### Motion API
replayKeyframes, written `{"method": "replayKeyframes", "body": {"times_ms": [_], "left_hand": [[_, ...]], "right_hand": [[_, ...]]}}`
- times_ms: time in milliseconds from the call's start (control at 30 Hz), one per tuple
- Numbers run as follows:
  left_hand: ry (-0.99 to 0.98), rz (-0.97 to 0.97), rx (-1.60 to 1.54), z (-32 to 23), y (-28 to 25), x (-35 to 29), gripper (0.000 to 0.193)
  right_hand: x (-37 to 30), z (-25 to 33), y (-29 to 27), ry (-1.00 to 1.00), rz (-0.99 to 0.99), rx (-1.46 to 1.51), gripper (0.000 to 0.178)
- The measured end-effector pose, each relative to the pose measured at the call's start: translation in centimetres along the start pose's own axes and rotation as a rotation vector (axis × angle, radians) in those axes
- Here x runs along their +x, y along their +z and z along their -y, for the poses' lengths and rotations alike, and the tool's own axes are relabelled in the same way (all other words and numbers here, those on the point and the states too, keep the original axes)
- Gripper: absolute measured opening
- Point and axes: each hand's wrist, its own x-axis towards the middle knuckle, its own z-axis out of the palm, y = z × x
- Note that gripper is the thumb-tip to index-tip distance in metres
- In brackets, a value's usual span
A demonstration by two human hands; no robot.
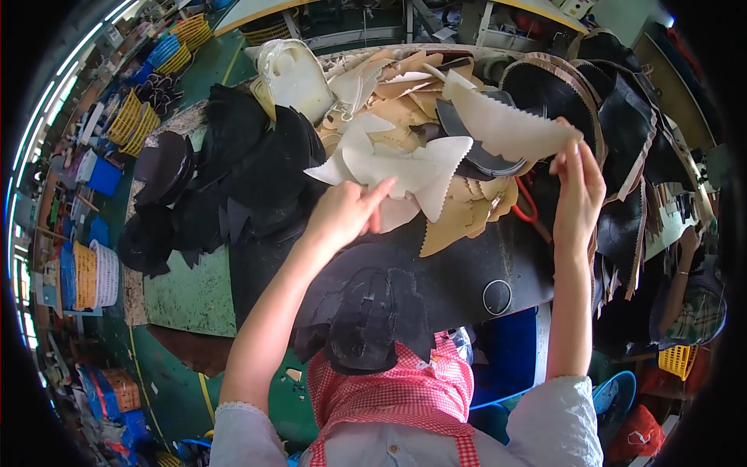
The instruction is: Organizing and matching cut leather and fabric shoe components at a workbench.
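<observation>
My left hand (pixel 342 214) is closed on a white leather piece (pixel 436 167) with a zigzag edge, thumb on top, over the middle of the table. To the right, the fingertips of my right hand (pixel 580 179) pinch the end of another pale, zigzag-edged leather piece (pixel 506 121), raised and slanting up to the left. Beneath both lies a heap of tan leather pieces (pixel 401 113). Red-handled scissors (pixel 526 204) lie by my right hand, partly hidden. Stacked black pieces (pixel 366 311) rest at the table's near edge, against my checked apron (pixel 397 397).
Black cut pieces (pixel 249 171) are piled on the left, beside a whitish tub (pixel 292 78). More black, zigzag-edged pieces (pixel 622 117) hang over the right side. A thin ring (pixel 496 297) lies near the front edge. Another person's arm (pixel 681 268) shows at far right.
</observation>
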Motion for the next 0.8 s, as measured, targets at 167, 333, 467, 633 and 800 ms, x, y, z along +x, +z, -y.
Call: {"method": "replayKeyframes", "body": {"times_ms": [167, 333, 467, 633, 800], "left_hand": [[0.146, 0.307, -0.632, -4.1, 0.0, -7.2, 0.051], [0.181, 0.152, -0.818, -3.5, 2.3, -9.6, 0.036], [0.505, -0.13, -0.29, -2.6, 3.3, -11.4, 0.013], [0.575, -0.33, 0.083, -2.9, 4.5, -11.8, 0.009], [0.359, -0.014, -0.515, -2.1, 3.5, -11.5, 0.034]], "right_hand": [[-7.2, 3.7, 4.7, -0.391, 0.482, -0.483, 0.016], [-10.8, 5.0, 6.4, -0.021, 0.659, -0.285, 0.022], [-10.8, 5.7, 6.2, 0.432, 0.741, -0.062, 0.012], [-12.2, 5.9, 6.5, 0.19, 0.736, -0.299, 0.011], [-12.7, 5.7, 6.0, 0.149, 0.774, -0.181, 0.011]]}}
